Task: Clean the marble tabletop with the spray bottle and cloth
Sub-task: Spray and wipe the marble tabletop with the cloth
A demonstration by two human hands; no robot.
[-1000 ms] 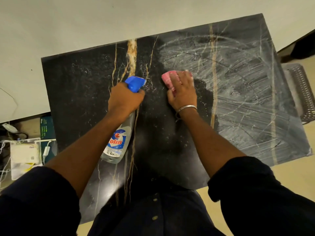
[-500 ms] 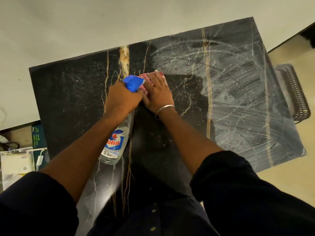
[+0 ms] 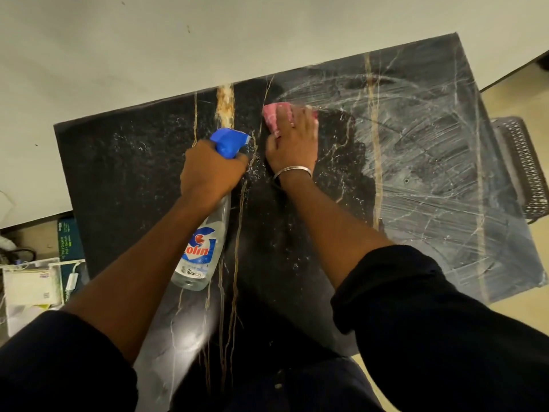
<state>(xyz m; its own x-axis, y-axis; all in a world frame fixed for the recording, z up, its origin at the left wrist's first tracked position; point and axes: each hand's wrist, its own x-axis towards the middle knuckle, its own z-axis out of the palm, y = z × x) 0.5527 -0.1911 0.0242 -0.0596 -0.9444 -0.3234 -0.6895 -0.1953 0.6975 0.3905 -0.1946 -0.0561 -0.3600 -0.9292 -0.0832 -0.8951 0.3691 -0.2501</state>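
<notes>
Marble tabletop (image 3: 124,173), black with gold and white veins, runs across the view with its far edge against a pale wall (image 3: 148,40). Its right part is covered in whitish wipe streaks, while the left part is dark and flecked with droplets. A pink cloth (image 3: 274,114) lies on the marble near the far edge, where streaked and dark areas meet. The right hand (image 3: 292,144) presses down on it, fingers stretched out flat over the cloth, with a metal bangle (image 3: 292,171) on the wrist. Just to the left, the left hand (image 3: 211,171) is curled tight round the neck of the spray bottle (image 3: 202,251), below its blue trigger head (image 3: 228,144). The clear bottle slants back toward the person over the tabletop, label up. A dark mesh seat (image 3: 523,168) stands past the table's right edge. Papers (image 3: 29,286) lie on the floor at the left.
</notes>
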